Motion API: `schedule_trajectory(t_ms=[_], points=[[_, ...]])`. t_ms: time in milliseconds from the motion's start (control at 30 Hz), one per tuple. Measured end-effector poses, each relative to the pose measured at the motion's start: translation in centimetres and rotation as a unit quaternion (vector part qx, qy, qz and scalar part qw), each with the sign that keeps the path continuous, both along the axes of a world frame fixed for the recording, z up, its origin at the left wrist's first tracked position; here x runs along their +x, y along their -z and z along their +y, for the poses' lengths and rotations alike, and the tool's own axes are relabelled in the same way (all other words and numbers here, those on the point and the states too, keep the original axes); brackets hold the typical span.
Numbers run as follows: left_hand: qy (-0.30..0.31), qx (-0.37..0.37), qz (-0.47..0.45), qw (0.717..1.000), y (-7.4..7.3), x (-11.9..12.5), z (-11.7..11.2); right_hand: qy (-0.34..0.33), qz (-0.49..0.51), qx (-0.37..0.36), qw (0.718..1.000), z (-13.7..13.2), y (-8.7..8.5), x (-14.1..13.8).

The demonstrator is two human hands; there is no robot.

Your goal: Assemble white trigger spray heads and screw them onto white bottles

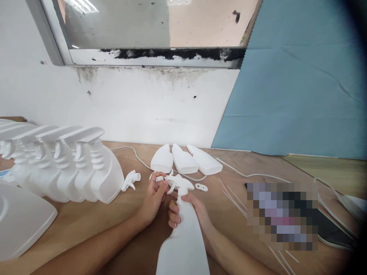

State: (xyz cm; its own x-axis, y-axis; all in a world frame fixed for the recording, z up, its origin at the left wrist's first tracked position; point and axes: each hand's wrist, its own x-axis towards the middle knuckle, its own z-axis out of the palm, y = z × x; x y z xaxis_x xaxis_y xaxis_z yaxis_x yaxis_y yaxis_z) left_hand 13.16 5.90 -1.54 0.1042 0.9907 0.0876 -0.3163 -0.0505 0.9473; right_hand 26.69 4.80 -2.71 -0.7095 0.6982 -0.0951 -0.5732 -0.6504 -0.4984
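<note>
Left hand: The left hand (pixel 155 194) is curled, and the spray head (pixel 179 184) is pinched by its fingertips.
Right hand: The right hand (pixel 199 214) is wrapped around the neck of the white bottle (pixel 183 244), which is gripped tight.
Bottle: It is held just over the middle of the wooden table (pixel 86 217), with its bottom toward the person and the spray head at its far end.
Left side: A row of finished bottles (pixel 71 168) is stood close together, near the left hand. A loose sprayer (pixel 130 180) is laid just beside the row.
Far side: Three bare bottles (pixel 183 160) are laid flat side by side, just past the hands.
Right side: Thin white tubes (pixel 232 196) and a white cord (pixel 258 175) are spread over the wood.
Open room: Bare wood is seen under the left arm and in front of the row.
Edges: The table is closed off at the back by a white wall (pixel 143 107) and a blue sheet (pixel 301 76).
Looks: The bottles are made of smooth, shiny white plastic with rounded bodies. The table is brown and flat. The blue sheet is creased.
</note>
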Motion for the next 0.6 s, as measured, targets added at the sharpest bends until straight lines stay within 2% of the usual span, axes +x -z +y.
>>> schedule_trajectory(t_ms=[133,333,467,533,600], points=[[-0.029,-0.021,-0.009,0.999,-0.2,0.0,0.1,0.031,-0.007,-0.018,0.999,-0.3,-0.5,-0.2],[-0.029,-0.03,-0.016,0.999,0.1,0.0,-0.6,0.056,-0.005,-0.017,0.998,-0.5,-1.0,-0.3],[0.052,-0.043,-0.039,0.997,0.3,-0.3,-2.5,0.105,-0.012,-0.037,0.994,-0.5,-1.2,-0.2],[0.085,-0.011,0.006,0.996,0.2,-0.8,-3.7,0.142,-0.029,-0.054,0.988,-0.5,-1.2,-0.1],[0.092,0.031,0.11,0.989,-0.2,-1.5,-5.0,0.159,-0.046,-0.054,0.985,-0.5,-1.1,0.0]])
